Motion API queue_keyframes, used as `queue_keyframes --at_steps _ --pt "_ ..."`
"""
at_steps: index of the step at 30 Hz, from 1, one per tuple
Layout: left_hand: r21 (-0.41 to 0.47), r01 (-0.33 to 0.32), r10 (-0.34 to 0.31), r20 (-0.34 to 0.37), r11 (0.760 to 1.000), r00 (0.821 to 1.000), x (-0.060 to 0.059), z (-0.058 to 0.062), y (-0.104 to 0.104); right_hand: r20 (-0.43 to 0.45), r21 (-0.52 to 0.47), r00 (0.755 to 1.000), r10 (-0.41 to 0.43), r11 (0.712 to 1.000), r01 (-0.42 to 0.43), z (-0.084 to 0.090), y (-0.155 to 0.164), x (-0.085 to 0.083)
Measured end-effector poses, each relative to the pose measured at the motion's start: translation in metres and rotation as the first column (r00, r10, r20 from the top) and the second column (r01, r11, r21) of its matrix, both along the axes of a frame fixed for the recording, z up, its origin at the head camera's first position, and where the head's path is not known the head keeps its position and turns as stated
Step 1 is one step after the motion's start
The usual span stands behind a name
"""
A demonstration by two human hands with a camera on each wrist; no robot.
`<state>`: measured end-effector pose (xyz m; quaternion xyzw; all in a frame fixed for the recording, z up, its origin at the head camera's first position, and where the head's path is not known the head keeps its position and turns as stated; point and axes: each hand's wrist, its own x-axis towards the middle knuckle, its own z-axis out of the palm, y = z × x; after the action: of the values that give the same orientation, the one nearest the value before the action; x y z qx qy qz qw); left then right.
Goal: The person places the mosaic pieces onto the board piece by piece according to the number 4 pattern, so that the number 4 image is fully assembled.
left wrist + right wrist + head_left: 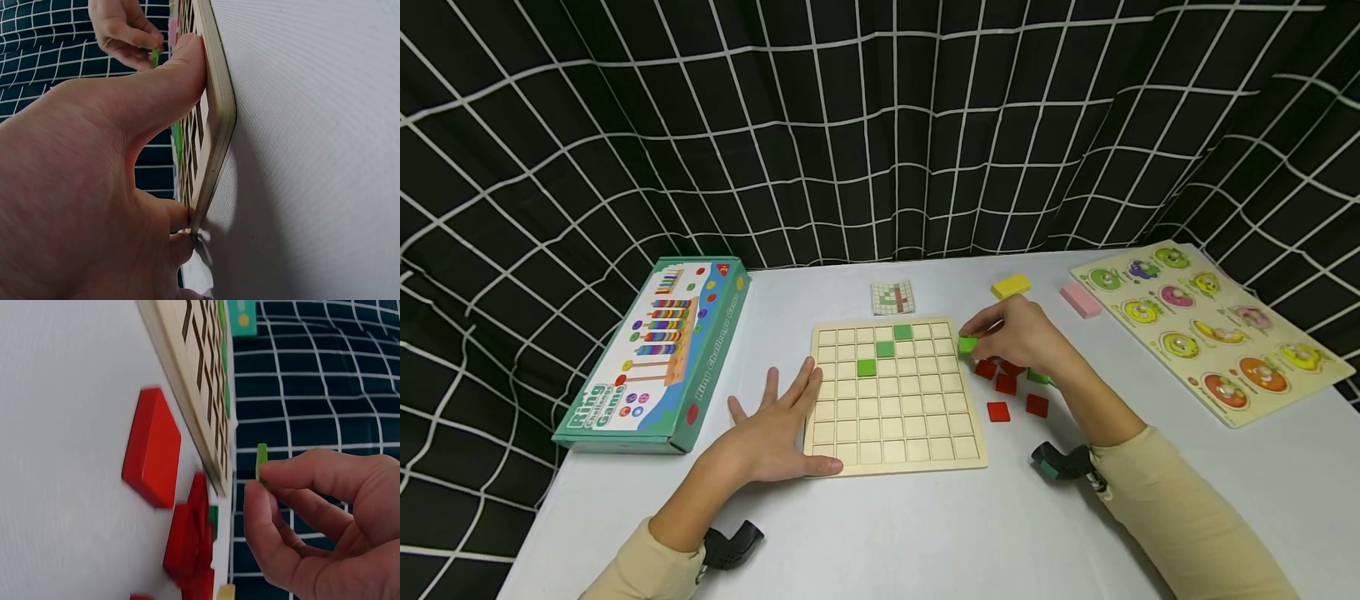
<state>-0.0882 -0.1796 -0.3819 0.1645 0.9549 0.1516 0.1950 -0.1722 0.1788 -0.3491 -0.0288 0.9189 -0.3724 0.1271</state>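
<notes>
Between the thumb and fingers of my right hand (pixel 1017 332) is a small green square tile (pixel 967 344), held just off the right edge of a wooden grid board (pixel 895 406). In the right wrist view the pinched tile (pixel 262 464) appears edge-on, raised over the table. My left hand (pixel 775 433) lies spread at the board's left side, its thumb on the near left corner and its fingertips along the left edge. Three green tiles (pixel 885 349) sit in the board's upper cells, stepping diagonally. Loose red tiles (pixel 1006 384) lie right of the board, below my right hand.
A small pattern card (pixel 892 297) lies beyond the board. A boxed ring game (pixel 655 358) stands at left. A fruit puzzle board (pixel 1213 329) lies at right, beside a pink block (pixel 1081 300); a yellow block (pixel 1011 286) is at the back. Dark grid curtain (pixel 880 125) surrounds the table.
</notes>
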Motion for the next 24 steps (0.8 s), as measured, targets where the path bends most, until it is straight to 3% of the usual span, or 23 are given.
queue_keyframes --at_steps 13,24 --pt "-0.004 -0.001 0.001 0.0 1.0 1.0 0.0 -0.001 0.0 0.028 -0.055 0.997 0.079 0.996 -0.077 -0.004 -0.027 0.0" --pt "-0.01 -0.003 0.003 -0.004 1.0 1.0 -0.001 -0.001 0.0 0.004 -0.027 0.994 0.111 0.993 -0.111 -0.001 -0.046 0.003"
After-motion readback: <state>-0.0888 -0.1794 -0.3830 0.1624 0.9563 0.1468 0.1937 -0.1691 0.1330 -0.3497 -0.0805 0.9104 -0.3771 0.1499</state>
